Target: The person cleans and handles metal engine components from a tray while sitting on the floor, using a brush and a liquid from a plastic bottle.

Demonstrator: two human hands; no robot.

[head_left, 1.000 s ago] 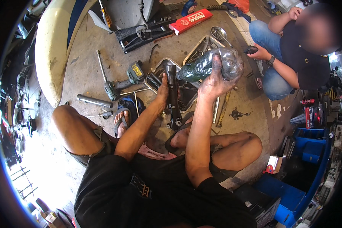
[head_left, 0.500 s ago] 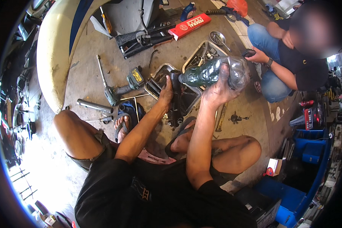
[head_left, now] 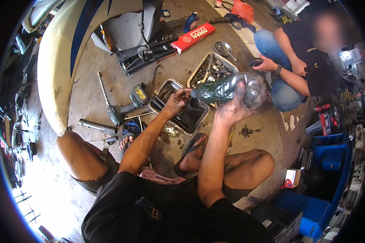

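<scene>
My right hand [head_left: 232, 110] is wrapped round a clear, ribbed plastic bottle [head_left: 222, 90], tipped sideways, neck pointing left over a rectangular metal tray [head_left: 200, 126]. Left hand [head_left: 175, 104]'s fingers curl by its mouth; can't tell if they're pinching anything.

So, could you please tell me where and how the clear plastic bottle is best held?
Probably around the wide body, toward the base, coming from the near right side, as the right hand does. The clear plastic bottle is held sideways, base to the right, narrowing to a neck near the left hand; its ridged wall looks thin, suggesting a light grip.
</scene>
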